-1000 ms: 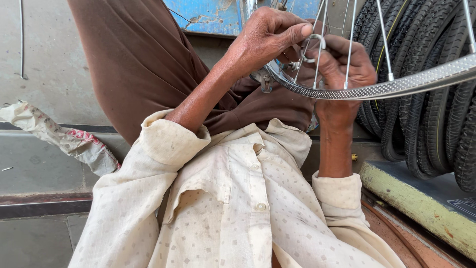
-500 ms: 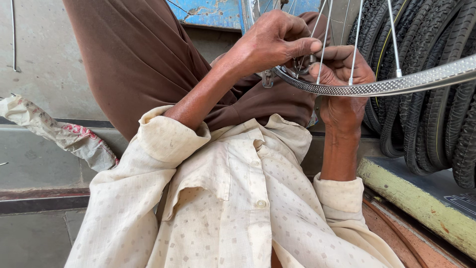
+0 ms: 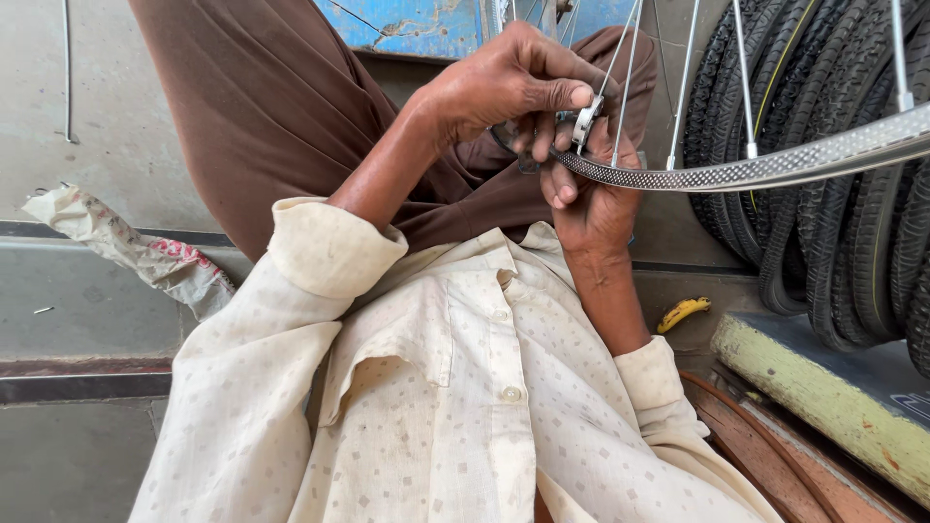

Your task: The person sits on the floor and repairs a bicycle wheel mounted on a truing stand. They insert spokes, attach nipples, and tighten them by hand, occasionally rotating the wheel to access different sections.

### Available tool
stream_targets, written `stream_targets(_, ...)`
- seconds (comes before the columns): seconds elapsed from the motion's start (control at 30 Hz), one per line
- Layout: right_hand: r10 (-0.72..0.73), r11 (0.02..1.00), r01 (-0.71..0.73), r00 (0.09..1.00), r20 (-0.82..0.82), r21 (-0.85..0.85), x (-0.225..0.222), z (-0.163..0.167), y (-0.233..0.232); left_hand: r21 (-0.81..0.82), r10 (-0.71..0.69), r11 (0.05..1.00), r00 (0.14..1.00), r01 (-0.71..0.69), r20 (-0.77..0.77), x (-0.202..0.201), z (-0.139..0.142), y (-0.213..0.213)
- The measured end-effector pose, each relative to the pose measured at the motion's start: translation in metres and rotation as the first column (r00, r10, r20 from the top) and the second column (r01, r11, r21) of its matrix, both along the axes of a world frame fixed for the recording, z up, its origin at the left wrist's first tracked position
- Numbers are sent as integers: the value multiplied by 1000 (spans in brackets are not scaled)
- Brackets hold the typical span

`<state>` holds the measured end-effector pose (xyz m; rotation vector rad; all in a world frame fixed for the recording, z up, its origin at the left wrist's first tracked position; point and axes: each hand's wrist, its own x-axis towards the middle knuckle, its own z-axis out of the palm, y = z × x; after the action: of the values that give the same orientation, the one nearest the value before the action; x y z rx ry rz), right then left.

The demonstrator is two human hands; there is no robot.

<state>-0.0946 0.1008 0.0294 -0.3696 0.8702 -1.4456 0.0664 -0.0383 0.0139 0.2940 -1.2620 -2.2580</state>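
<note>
My left hand (image 3: 504,87) sits at about twelve o'clock in view, fingers curled over the top, thumb and forefinger pinched on a small metal tool (image 3: 585,121) set against a spoke (image 3: 628,68). My right hand (image 3: 591,199) comes up from below, just under the left, its fingers wrapped around the rim (image 3: 775,167) from the underside, so both hands are closed and touching near the same spot.

The rim is shiny, dimpled metal, running from my hands out to three o'clock, tilted slightly upward at the far end. Thin spokes rise from it toward twelve and one o'clock.

Behind the rim, from one to three o'clock, black tyres (image 3: 833,126) stand stacked on edge, close together; one shows a thin yellow line along its side. Below them, at four o'clock, lies a block (image 3: 823,397) with a pale green, worn edge. A small yellow scrap (image 3: 683,312) lies on the floor between my right forearm and the block.

At nine o'clock a crumpled wrapper (image 3: 145,254), off-white with a red patch, lies on the concrete ledge (image 3: 87,310). At twelve o'clock, behind my hands, is a chipped blue painted panel (image 3: 407,24). My cream sleeves and brown cloth over my knee (image 3: 262,107) fill the middle.
</note>
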Motion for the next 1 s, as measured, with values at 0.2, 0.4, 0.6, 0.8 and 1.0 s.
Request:
stream_targets(0.2,-54,995,56,998,-38,78,-1,-10,3,-507,197,860,951,-52,238,-26,-16,-13)
stream_targets(0.4,32,999,-33,999,-32,-36,-8,-24,-4,-355,182,931,947,-80,264,-17,-19,-3)
stream_targets(0.6,10,999,-9,1000,-26,37,-2,-20,-7,-120,28,993,987,-9,157,-5,-18,-3)
stream_targets(0.8,-27,995,27,1000,0,94,-1,-8,8,-816,686,555,644,-161,339,-43,-20,15)
stream_targets(1.0,19,1000,-21,997,69,21,-8,-35,-5,-236,155,967,954,-94,257,-1,-20,0)
